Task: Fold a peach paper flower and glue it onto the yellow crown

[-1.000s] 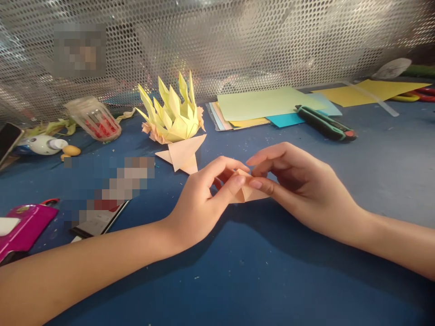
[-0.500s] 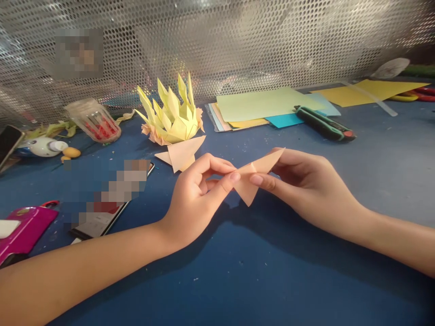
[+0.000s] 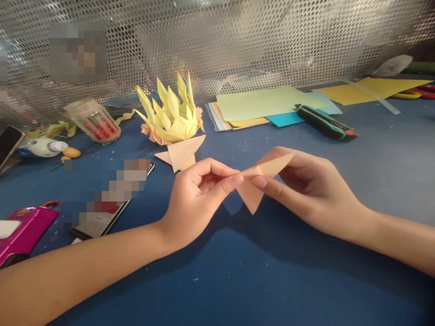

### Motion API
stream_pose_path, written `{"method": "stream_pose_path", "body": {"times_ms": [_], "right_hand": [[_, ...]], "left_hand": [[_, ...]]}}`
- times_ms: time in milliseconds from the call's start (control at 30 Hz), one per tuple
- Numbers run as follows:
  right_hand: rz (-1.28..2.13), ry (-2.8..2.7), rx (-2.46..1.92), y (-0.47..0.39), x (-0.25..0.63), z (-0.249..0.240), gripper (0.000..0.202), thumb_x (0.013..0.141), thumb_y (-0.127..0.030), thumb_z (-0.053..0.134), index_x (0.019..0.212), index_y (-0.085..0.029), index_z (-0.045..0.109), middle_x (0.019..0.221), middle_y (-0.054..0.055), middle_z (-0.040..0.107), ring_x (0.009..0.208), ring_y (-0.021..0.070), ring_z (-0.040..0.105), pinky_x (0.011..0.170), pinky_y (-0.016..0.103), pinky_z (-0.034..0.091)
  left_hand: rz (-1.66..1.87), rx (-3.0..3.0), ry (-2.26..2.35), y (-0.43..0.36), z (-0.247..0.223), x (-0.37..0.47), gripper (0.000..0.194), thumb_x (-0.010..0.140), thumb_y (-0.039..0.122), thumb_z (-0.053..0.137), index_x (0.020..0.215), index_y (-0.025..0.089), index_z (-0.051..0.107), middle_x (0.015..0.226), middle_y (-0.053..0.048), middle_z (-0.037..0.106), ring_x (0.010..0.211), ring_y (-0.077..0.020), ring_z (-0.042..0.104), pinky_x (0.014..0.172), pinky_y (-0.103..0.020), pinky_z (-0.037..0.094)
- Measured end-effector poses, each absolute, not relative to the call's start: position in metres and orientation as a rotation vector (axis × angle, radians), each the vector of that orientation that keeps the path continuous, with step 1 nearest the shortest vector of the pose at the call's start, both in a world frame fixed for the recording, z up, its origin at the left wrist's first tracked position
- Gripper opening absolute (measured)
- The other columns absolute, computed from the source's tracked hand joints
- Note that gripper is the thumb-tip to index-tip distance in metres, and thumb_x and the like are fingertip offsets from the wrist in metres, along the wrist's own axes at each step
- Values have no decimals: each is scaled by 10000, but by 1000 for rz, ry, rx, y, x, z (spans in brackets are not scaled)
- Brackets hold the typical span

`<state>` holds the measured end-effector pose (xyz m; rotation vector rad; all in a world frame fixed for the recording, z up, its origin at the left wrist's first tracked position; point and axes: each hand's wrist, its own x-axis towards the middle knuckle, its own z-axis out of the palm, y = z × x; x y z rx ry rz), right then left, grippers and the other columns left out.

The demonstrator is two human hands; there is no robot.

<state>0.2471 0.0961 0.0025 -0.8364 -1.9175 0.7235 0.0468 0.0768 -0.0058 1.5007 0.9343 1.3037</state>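
Between my two hands, just above the blue tabletop, is a folded piece of peach paper [image 3: 253, 192] with one point hanging down and another reaching up to the right. My left hand [image 3: 200, 199] pinches its left end between thumb and fingers. With thumb in front and fingers behind, my right hand [image 3: 306, 185] grips the paper near its middle. Beyond my left hand lie more folded peach paper pieces [image 3: 185, 151], overlapping each other. Right behind them stands a yellow-green paper flower [image 3: 176, 120] with pointed petals and a peach base.
Coloured paper sheets [image 3: 258, 104] lie at the back, a utility knife [image 3: 326, 122] beside them. On the left are a phone [image 3: 98, 224], a magenta case [image 3: 29, 231] and a tilted clear jar [image 3: 95, 122]. A perforated metal screen [image 3: 204, 45] closes off the back.
The folded peach paper has shifted slightly right and down, its lower point hanging a little lower. My right hand has moved slightly right; both hands keep hold of it.
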Motion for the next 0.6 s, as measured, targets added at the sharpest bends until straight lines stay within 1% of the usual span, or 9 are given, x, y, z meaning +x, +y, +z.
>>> {"method": "stream_pose_path", "body": {"times_ms": [100, 200, 267, 300, 400, 467, 533, 600], "right_hand": [[758, -1890, -823, 94, 247, 1, 203, 926, -421, 716, 809, -256, 733, 754, -14, 691, 629, 135, 608, 547, 279, 465], [770, -1886, -814, 93, 248, 2, 233, 925, -397, 725, 741, -256, 704, 667, -37, 624, 595, 118, 569, 576, 276, 467], [780, -1900, -799, 94, 249, 3, 250, 925, -382, 726, 710, -260, 686, 630, -43, 597, 582, 118, 562, 589, 280, 479], [784, -1904, -795, 95, 250, 3, 243, 924, -381, 727, 714, -264, 691, 635, -39, 608, 588, 123, 574, 587, 283, 483], [768, -1902, -800, 98, 251, 3, 193, 923, -373, 725, 756, -277, 730, 704, -14, 668, 625, 142, 618, 549, 289, 483], [744, -1902, -808, 100, 252, 2, 187, 936, -355, 703, 768, -280, 736, 723, -6, 670, 618, 141, 617, 521, 287, 473], [743, -1913, -813, 100, 251, 2, 197, 949, -334, 682, 765, -276, 727, 717, -9, 658, 593, 132, 601, 509, 283, 468], [773, -1932, -804, 99, 251, 1, 189, 952, -330, 675, 778, -272, 720, 725, -14, 667, 588, 127, 603, 512, 279, 471]], "left_hand": [[1301, 1526, 873, 77, -5, 47, 141, 882, 199, 788, 770, 189, 703, 799, 21, 722, 783, -102, 683, 736, -177, 557], [1239, 1512, 819, 79, -5, 47, 166, 857, 173, 797, 741, 176, 679, 761, 24, 680, 722, -88, 648, 683, -164, 542], [1168, 1441, 782, 81, -6, 46, 169, 860, 189, 796, 742, 168, 677, 776, 17, 681, 685, -81, 632, 649, -167, 536], [1138, 1399, 767, 82, -6, 46, 158, 870, 199, 790, 757, 165, 685, 785, 13, 687, 676, -80, 630, 645, -170, 537], [1093, 1321, 765, 83, -9, 43, 109, 939, 240, 726, 854, 172, 733, 738, 17, 690, 676, -79, 631, 666, -168, 530], [1098, 1309, 785, 83, -10, 42, 112, 967, 255, 694, 906, 182, 751, 704, 28, 681, 678, -76, 630, 675, -160, 518], [1100, 1310, 796, 83, -10, 42, 156, 986, 287, 669, 899, 187, 751, 719, 31, 675, 685, -77, 632, 675, -164, 515], [1091, 1336, 812, 82, -8, 43, 216, 979, 339, 680, 838, 186, 734, 722, 31, 661, 685, -82, 624, 662, -171, 513]]}}
